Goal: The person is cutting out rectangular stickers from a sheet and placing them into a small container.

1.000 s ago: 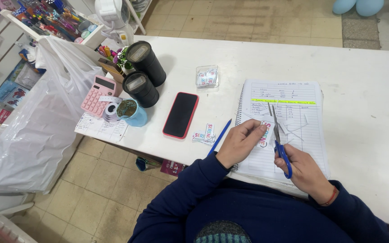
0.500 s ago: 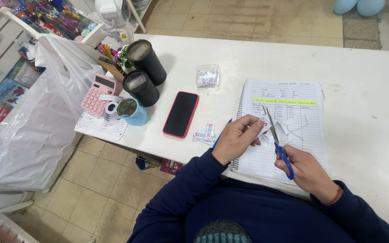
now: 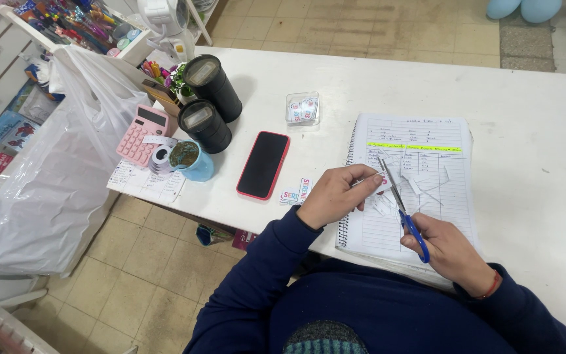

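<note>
I look down on a long white desk (image 3: 525, 98) standing on a floor of worn beige square tiles (image 3: 361, 26). At my upper left a white shelf (image 3: 67, 33) holds colourful stationery, and a large clear plastic bag (image 3: 40, 177) hangs beside the desk's end. The light is even.

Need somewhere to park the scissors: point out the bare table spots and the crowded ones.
Bare table lies right of the notebook, and behind it past the clear box. Crowded: the left end with the black tubes, pink calculator, blue cup and phone. Paper scraps litter the notebook.
</note>
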